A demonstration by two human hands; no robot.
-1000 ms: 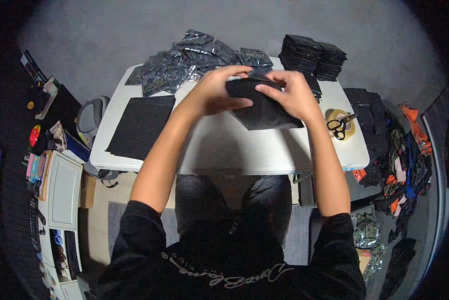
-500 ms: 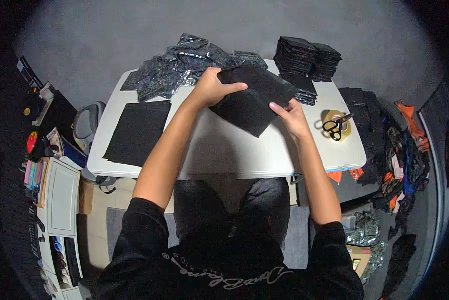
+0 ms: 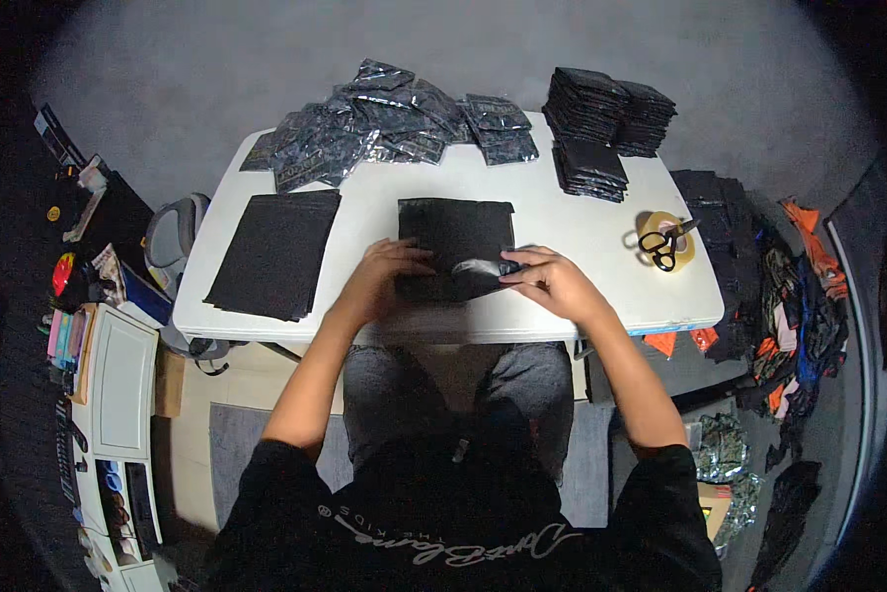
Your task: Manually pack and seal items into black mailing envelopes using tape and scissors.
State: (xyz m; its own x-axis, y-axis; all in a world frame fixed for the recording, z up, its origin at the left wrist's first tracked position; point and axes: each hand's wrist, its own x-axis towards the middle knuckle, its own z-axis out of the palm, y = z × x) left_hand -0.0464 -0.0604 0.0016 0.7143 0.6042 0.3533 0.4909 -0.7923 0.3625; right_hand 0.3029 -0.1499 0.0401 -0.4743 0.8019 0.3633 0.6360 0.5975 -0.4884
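A flat black bag (image 3: 453, 225) lies on the white table (image 3: 552, 222) in front of me, its near part tucked between my two hands. A pale shiny streak shows across its near right part. My left hand (image 3: 376, 276) rests at the bag's left edge with its fingers stretched over it, slightly blurred. Thumb and fingers of my right hand (image 3: 552, 281) close on the bag's near right edge. To the left of my left hand is a stack of larger flat black bags (image 3: 273, 255).
Clear-wrapped dark packets (image 3: 374, 118) form a heap at the far left of the table. Stacks of folded black packs (image 3: 601, 113) stand at the far right. Black-handled scissors (image 3: 660, 252) lie on a tape roll (image 3: 682, 261) at right. Left of the table stands a white cabinet (image 3: 122, 385).
Both hands have come down and nearer to me, bringing the black bag from the air onto the table. It now lies squared to me, and my left hand has loosened.
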